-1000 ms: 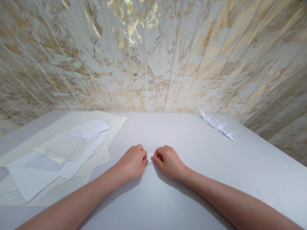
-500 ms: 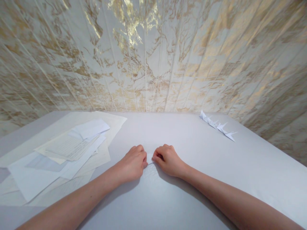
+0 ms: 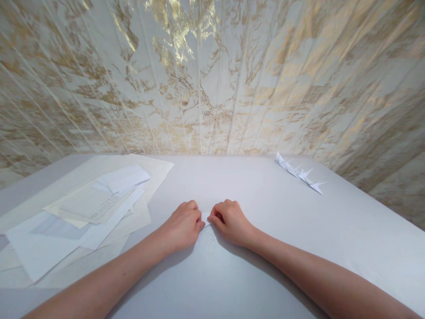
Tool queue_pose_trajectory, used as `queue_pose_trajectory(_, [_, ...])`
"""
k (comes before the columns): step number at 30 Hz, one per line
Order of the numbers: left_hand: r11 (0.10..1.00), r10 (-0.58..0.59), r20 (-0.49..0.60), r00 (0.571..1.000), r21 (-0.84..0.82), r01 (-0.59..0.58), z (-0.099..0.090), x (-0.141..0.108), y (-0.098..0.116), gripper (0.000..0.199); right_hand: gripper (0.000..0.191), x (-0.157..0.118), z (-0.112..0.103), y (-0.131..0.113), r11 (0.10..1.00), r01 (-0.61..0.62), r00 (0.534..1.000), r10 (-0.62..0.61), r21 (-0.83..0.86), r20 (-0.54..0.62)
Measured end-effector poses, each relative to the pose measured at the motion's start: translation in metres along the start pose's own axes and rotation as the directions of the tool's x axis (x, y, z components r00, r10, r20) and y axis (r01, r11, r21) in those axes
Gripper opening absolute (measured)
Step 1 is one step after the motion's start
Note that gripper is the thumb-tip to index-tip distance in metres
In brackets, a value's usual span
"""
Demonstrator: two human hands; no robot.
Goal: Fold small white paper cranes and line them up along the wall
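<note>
Between my two hands, at the middle of the white table [image 3: 212, 274], lies a small folded piece of white paper [image 3: 206, 218]. My left hand [image 3: 187, 223] is closed and pinches its left side, thumb toward the near edge. From the right, my right hand [image 3: 229, 221] closes on the other side with thumb and forefinger pressed together. Most of the paper is hidden behind the fingers, so its folded shape does not show. Only a narrow strip is visible in the gap. Both wrists stay low over the table top.
At the left spreads a loose pile of paper sheets [image 3: 46, 257], some with writing on them. Several folded white paper figures [image 3: 299, 173] stand in a row at the back right. Behind the table rises a wall covering [image 3: 206, 88] with gold patterns.
My hands have come slightly closer together over the folded paper, narrowing the gap. The whole view has shifted a little; the pile and the figures lie as before.
</note>
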State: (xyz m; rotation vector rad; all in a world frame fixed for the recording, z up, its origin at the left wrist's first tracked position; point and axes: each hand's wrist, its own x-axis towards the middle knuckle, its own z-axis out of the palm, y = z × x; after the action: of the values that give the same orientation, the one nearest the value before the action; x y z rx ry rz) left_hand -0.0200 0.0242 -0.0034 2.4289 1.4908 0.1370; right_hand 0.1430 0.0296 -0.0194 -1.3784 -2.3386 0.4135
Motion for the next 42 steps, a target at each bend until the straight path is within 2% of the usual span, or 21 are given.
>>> queue_pose_trajectory(8, [1.0,0.003,-0.001,1.0,0.011,-0.003,0.001,-0.001,0.001,0.024,0.015,0.002,-0.002,0.001,0.998,-0.011,1.0,0.01,0.063,0.02])
queue_pose_trajectory(19, [0.999,-0.008,0.004,1.0,0.053,0.008,0.0,-0.003,0.006,0.022,0.012,-0.002,0.0,-0.004,0.998,0.008,1.0,-0.008,-0.057,-0.006])
queue_pose_trajectory(24, [0.998,0.018,-0.01,1.0,0.064,-0.018,0.003,-0.004,0.007,0.021,0.012,-0.005,0.001,-0.006,0.998,-0.027,1.0,0.027,-0.063,-0.003])
queue_pose_trajectory(27, [0.996,0.011,-0.041,0.999,0.086,-0.008,0.005,-0.006,0.007,0.016,0.017,-0.007,0.001,-0.006,0.993,-0.038,0.999,0.036,-0.11,-0.016])
queue_pose_trajectory(30, [0.991,-0.051,-0.096,0.994,0.122,0.063,0.006,-0.008,0.006,0.01,0.017,-0.007,0.001,-0.006,0.99,-0.058,0.998,0.055,-0.127,-0.025])
queue_pose_trajectory(34, [0.986,-0.112,-0.083,0.99,0.114,0.121,0.005,-0.009,0.004,0.017,0.014,-0.006,0.0,-0.005,0.992,-0.081,0.997,0.08,-0.093,-0.009])
queue_pose_trajectory(40, [0.993,-0.115,-0.032,0.993,0.013,0.115,0.0,-0.005,-0.001,0.046,0.016,-0.001,-0.002,-0.001,0.992,-0.123,0.992,0.123,0.001,0.024])
queue_pose_trajectory(42, [0.996,-0.078,-0.013,0.997,-0.031,0.078,-0.001,-0.004,-0.004,0.043,0.015,-0.002,-0.002,0.0,0.993,-0.115,0.993,0.115,0.032,0.011])
